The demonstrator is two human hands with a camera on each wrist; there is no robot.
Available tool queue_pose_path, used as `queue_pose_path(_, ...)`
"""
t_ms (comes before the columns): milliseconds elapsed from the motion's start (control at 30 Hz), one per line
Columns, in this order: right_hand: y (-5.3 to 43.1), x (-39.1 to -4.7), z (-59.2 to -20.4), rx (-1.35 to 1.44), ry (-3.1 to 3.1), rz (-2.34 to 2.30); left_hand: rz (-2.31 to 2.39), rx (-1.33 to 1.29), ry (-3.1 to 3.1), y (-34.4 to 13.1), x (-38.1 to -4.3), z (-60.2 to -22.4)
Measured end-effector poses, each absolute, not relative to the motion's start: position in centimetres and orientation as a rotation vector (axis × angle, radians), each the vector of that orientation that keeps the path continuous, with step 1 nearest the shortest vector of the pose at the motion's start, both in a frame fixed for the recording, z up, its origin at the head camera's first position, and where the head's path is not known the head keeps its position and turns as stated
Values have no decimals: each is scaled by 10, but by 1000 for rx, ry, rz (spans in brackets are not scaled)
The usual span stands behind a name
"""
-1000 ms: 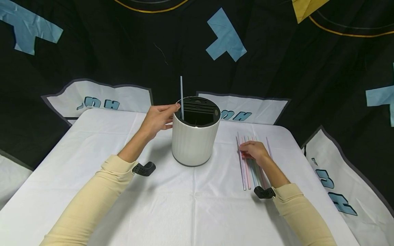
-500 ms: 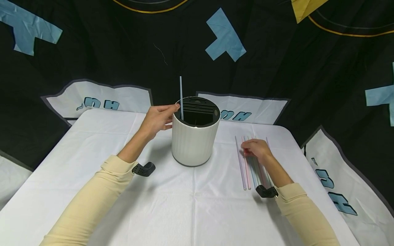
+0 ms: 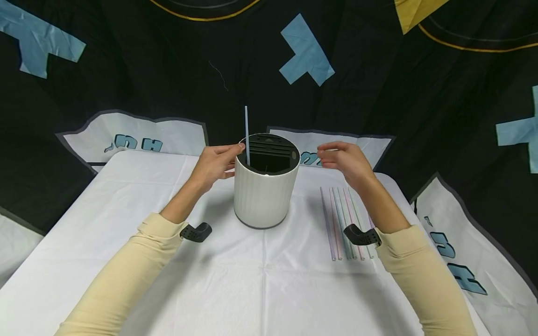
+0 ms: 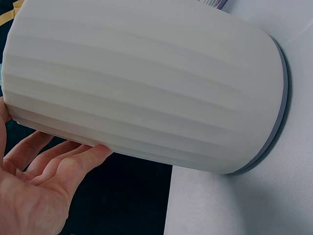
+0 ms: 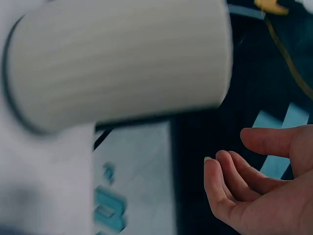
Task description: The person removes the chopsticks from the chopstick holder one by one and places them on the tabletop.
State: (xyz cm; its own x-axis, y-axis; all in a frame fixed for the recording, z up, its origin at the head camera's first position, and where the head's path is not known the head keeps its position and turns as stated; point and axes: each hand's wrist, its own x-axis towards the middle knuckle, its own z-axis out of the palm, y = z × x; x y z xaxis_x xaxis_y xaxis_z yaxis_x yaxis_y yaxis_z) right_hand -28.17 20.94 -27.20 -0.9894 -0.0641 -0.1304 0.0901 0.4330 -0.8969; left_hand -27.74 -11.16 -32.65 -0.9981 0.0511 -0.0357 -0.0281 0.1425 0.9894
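Observation:
A white ribbed bin [image 3: 265, 198] with a black slotted top [image 3: 273, 151] stands on the table. One pale blue straw [image 3: 247, 133] rises upright from the left part of its opening. My left hand [image 3: 216, 163] holds the bin at its left rim; in the left wrist view the fingers [image 4: 73, 164] touch the ribbed wall. Right of the bin, my right hand [image 3: 346, 161] hovers in the air, thumb apart from loosely bent fingers, with nothing in it. Below that hand several coloured straws [image 3: 338, 224] lie side by side, partly covered by the right forearm and wrist camera.
A white cloth covers the table [image 3: 218, 289]. Behind it hangs a black backdrop [image 3: 168, 70] with light blue patches and white lettered panels. Black wrist cameras [image 3: 196, 232] sit at both cuffs.
My right hand has left the straws and moved up toward the bin's right side, uncovering more of the row. The left hand and the bin stay in place.

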Motion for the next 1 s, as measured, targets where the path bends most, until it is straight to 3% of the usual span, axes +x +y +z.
queue_pose_path(167,170,-278,-249,-116,2536,-1653,2012,18,2339,-111,-277,-328)
queue_pose_path(433,121,-275,-247,-292,2485,-1676,2004,19,2341,-110,-277,-330)
queue_pose_path(1000,76,-281,-256,-398,2501,-1622,2007,47,2327,-115,-277,-327)
